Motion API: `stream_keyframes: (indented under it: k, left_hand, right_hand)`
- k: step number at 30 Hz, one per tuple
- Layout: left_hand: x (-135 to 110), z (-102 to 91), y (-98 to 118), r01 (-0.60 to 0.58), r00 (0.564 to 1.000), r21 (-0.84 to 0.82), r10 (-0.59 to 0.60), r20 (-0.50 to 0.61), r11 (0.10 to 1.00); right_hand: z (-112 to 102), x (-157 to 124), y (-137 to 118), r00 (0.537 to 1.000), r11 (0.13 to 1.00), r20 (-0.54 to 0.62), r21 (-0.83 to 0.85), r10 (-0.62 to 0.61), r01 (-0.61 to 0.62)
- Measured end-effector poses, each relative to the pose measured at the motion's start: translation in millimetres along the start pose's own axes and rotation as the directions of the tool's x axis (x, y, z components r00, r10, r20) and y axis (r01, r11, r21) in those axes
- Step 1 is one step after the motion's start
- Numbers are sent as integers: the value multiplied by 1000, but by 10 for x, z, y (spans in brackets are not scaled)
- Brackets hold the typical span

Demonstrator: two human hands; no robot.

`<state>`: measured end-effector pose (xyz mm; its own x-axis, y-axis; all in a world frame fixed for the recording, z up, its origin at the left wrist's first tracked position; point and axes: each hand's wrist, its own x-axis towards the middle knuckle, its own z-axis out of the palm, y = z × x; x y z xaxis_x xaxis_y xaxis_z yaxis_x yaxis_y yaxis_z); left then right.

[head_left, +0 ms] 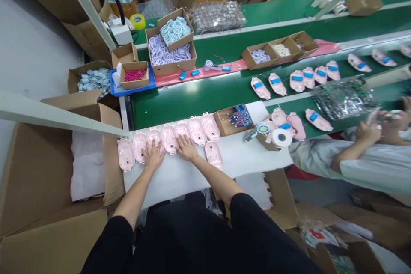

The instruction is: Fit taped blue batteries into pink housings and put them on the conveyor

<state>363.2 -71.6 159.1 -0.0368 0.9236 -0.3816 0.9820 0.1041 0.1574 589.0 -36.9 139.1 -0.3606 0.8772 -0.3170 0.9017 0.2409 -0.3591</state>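
A row of several pink plastic shells (169, 137) lies along the far edge of a white work surface (199, 171). My left hand (152, 154) rests flat with spread fingers on the shells near the row's left. My right hand (186, 147) lies flat, fingers stretched out, on the shells at the row's middle. One more pink shell (213, 154) lies alone just right of my right hand. A small cardboard box of blue-and-red wired parts (237, 118) stands at the row's right end.
A green conveyor belt (192, 96) carries pink shells with blue batteries (297, 80). Beyond it stand boxes of white rings (170, 53). A tape roll (281, 138) sits to the right. A co-worker's hands (369, 130) work at far right. A large open carton (48, 171) is at left.
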Motion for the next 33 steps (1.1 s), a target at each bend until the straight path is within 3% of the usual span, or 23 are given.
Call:
stream_keyframes:
  k: [2, 4, 8, 9, 13, 16, 20, 24, 28, 30, 33]
  left_hand:
    - [-138, 28, 22, -50, 998, 11, 50, -42, 999]
    - [-369, 83, 51, -131, 988, 21, 133, -81, 991]
    - [-1053, 252, 96, -241, 968, 30, 243, -64, 970]
    - [-1242, 300, 98, -227, 973, 33, 228, -42, 973]
    - [-1919, 473, 49, -80, 994, 37, 77, 75, 996]
    - [-2257, 549, -38, 37, 986, 39, -43, 161, 999]
    - [-2491, 570, -194, 174, 967, 21, -175, 184, 984]
    - [-2642, 557, -362, 283, 930, -139, -236, 282, 949]
    - [-2801, 566, -465, 347, 895, -203, -259, 364, 916]
    - [-2877, 572, -475, 371, 882, -190, -281, 378, 909]
    - [-2961, 572, -443, 400, 863, -148, -318, 392, 905]
  right_hand:
    - [-48, -108, 131, 996, 998, -65, 10, 64, -64]
    - [-83, -335, 338, 966, 977, -150, 38, 213, -209]
    - [-16, -1061, 854, 820, 852, -237, 89, 521, -516]
    - [30, -1246, 967, 812, 838, -210, 85, 544, -539]
    - [229, -1749, 1229, 852, 852, -57, 102, 520, -513]
    - [316, -1875, 1266, 820, 819, -81, 171, 566, -548]
    - [330, -1855, 1278, 785, 793, -169, 280, 596, -542]
    - [249, -1824, 1355, 768, 781, -200, 322, 608, -535]
    - [77, -1961, 1572, 836, 848, -163, 188, 524, -495]
    - [-8, -2048, 1676, 849, 867, -179, 141, 498, -478]
    - [-83, -2086, 1713, 768, 788, -185, 217, 613, -576]
